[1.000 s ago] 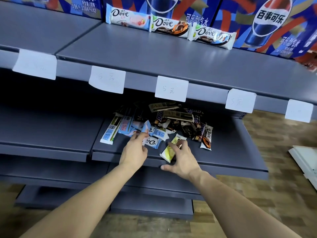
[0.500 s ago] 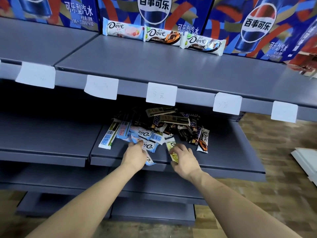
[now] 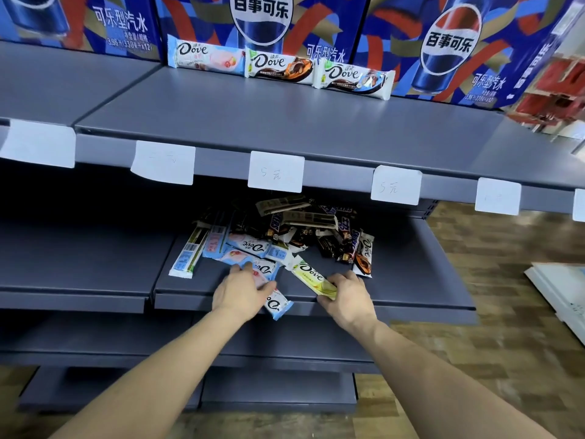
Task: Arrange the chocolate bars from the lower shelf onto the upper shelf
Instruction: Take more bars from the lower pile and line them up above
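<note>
While most of the chocolate bars (image 3: pixel 285 236) lie heaped at the middle of the lower shelf (image 3: pixel 411 280), two have been drawn to its front edge, so the step in hand looks like the pick-up. A yellow-green Dove bar (image 3: pixel 311 275) lies slantwise, and the right hand (image 3: pixel 346 296) has its grip clenched on the bar's near end, thumb under and fingers over. The left hand (image 3: pixel 240 291) covers a pale blue Dove bar (image 3: pixel 277 304) whose end overhangs the shelf lip; its grip pinches that wrapper, though how firmly I cannot tell.

On the upper shelf (image 3: pixel 285 122) three Dove bars (image 3: pixel 278 66) stand in a row against the Pepsi cartons (image 3: pixel 262 20), touching end to end, with bare shelf to their right and in front.

Next, I judge, both bars must be lifted clear of the price tags (image 3: pixel 275 171) on the shelf edge, then set label outward beside the row. Slick wrappers may slip from a hold on one end.
</note>
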Demonstrator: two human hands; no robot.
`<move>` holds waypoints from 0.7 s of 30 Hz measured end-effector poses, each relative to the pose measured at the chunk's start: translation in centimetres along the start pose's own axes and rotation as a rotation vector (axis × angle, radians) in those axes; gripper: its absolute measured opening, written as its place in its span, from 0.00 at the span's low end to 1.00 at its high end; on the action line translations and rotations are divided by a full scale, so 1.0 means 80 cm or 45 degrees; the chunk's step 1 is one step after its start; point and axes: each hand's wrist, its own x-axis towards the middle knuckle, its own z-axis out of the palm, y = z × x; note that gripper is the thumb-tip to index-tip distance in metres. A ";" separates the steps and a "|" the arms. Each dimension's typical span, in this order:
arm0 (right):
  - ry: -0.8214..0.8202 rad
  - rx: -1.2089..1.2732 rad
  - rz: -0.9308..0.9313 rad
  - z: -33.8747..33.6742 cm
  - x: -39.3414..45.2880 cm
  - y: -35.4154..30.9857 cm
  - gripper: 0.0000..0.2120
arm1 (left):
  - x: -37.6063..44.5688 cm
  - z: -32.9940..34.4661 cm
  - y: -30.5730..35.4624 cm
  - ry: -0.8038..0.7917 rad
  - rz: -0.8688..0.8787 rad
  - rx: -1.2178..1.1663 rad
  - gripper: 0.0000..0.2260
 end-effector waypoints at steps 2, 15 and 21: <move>0.023 0.026 0.004 0.000 -0.001 -0.001 0.23 | -0.004 0.007 0.011 0.017 -0.051 0.117 0.40; 0.098 0.014 0.028 -0.001 -0.007 0.008 0.21 | -0.014 0.007 0.003 0.005 0.119 0.072 0.38; 0.199 -0.025 0.040 -0.007 -0.023 0.006 0.20 | -0.020 -0.001 -0.020 0.044 0.312 -0.017 0.29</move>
